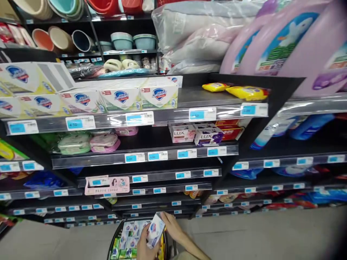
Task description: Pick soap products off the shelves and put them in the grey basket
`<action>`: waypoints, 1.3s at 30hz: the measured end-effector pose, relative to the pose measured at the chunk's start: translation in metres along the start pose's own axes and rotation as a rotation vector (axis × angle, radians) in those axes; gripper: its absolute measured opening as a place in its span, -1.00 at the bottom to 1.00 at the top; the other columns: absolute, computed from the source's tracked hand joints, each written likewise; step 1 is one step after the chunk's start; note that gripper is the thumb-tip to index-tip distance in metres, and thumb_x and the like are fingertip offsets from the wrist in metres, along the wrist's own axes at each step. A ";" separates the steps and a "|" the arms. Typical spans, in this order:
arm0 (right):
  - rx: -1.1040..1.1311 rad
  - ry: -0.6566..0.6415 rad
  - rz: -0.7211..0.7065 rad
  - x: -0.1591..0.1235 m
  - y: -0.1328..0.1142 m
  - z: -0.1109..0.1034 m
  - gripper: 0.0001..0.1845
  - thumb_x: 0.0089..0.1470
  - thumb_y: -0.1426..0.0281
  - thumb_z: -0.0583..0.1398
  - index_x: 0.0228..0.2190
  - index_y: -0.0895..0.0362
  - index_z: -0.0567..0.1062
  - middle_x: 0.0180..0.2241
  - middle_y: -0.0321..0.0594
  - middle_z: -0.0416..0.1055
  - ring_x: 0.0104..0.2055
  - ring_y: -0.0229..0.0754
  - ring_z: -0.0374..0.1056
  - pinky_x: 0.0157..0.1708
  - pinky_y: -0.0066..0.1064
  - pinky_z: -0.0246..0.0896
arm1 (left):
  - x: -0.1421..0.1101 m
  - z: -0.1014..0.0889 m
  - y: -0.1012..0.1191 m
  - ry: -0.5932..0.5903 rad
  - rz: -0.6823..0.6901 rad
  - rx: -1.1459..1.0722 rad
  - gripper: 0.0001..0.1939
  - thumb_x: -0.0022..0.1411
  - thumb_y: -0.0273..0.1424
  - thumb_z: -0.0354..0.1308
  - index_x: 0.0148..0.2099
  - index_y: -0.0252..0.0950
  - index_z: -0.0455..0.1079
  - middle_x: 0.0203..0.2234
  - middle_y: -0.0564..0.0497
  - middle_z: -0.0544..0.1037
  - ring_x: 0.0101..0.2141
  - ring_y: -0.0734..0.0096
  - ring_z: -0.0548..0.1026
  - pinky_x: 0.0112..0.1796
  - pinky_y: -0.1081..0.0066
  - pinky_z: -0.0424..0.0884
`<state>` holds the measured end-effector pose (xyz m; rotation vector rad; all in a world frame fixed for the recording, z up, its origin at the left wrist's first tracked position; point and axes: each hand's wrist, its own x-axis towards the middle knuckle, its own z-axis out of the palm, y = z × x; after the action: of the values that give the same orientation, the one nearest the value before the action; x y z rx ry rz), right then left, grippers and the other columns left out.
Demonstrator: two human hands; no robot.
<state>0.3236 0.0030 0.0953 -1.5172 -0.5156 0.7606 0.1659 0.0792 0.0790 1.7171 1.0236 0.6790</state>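
Nearest, at six o'clock in the view, the left hand [144, 247] has its fingers clamped on a white and blue soap box [156, 230], which is tilted, its top leaning right. The fingers of the right hand [171, 225] lie together at the box's upper right end, seemingly touching it; their exact grip is too small to tell. The soap box is up above a black-rimmed basket [111, 240], at seven o'clock, filled with white boxes [130, 242] and green packs [115, 252]. Grey floor [244, 238] spreads between four and five o'clock.

Beyond the hands stand black shelves with price tags. A pink card [107, 190] hangs at eight o'clock. Green and pink soap dishes [105, 142] sit at nine, and LUX boxes [183, 133] near the middle of the dial. On the shelf above, a row of soap cartons [121, 98] runs at ten o'clock, with two yellow packs [248, 92] at two. Behind them, purple bottles [279, 43] lean at two, plastic-wrapped bundles [200, 25] lie at one, and farthest off, teal basins [145, 42] stand at eleven.
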 end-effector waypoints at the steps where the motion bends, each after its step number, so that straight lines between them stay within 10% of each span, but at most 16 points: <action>1: -0.026 -0.039 -0.009 -0.001 -0.009 -0.006 -0.43 0.15 -0.19 0.23 -0.44 0.04 0.66 -0.43 -0.20 0.56 -0.29 0.01 0.43 -0.19 -0.23 0.30 | 0.003 -0.004 0.008 -0.027 0.035 0.018 -0.43 -0.09 -0.17 0.30 0.02 -0.19 0.53 -0.09 -0.18 0.68 -0.02 -0.18 0.64 0.04 0.02 0.58; 6: 0.006 -0.084 -0.066 -0.007 -0.026 -0.026 -0.48 0.19 -0.12 0.23 -0.30 0.06 0.68 -0.39 -0.20 0.55 -0.34 -0.03 0.41 -0.32 -0.28 0.20 | 0.004 -0.012 0.031 -0.117 0.136 0.050 -0.44 -0.10 -0.28 0.31 0.03 -0.18 0.58 -0.02 -0.17 0.66 0.03 -0.18 0.61 0.11 -0.02 0.54; 16: 0.110 0.126 -0.063 -0.014 0.001 -0.039 -0.37 0.12 -0.22 0.27 -0.36 0.14 0.65 -0.43 -0.21 0.50 -0.37 -0.15 0.36 -0.34 -0.41 0.17 | -0.016 0.021 0.043 0.000 -0.122 -0.366 -0.23 -0.15 -0.07 0.52 0.11 -0.16 0.44 0.05 -0.19 0.64 0.05 -0.07 0.64 0.00 0.21 0.63; 39: 0.204 0.106 0.049 -0.020 0.008 -0.039 -0.25 -0.05 -0.35 0.30 -0.37 0.12 0.64 -0.44 -0.18 0.53 -0.40 -0.12 0.40 -0.38 -0.40 0.20 | -0.029 0.022 0.057 0.042 -0.107 -0.284 -0.31 -0.20 -0.09 0.52 0.01 -0.17 0.49 -0.09 -0.19 0.67 -0.06 -0.08 0.65 -0.14 0.21 0.63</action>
<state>0.3370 -0.0391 0.0902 -1.3758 -0.3132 0.7434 0.1876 0.0350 0.1248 1.3983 0.9890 0.7552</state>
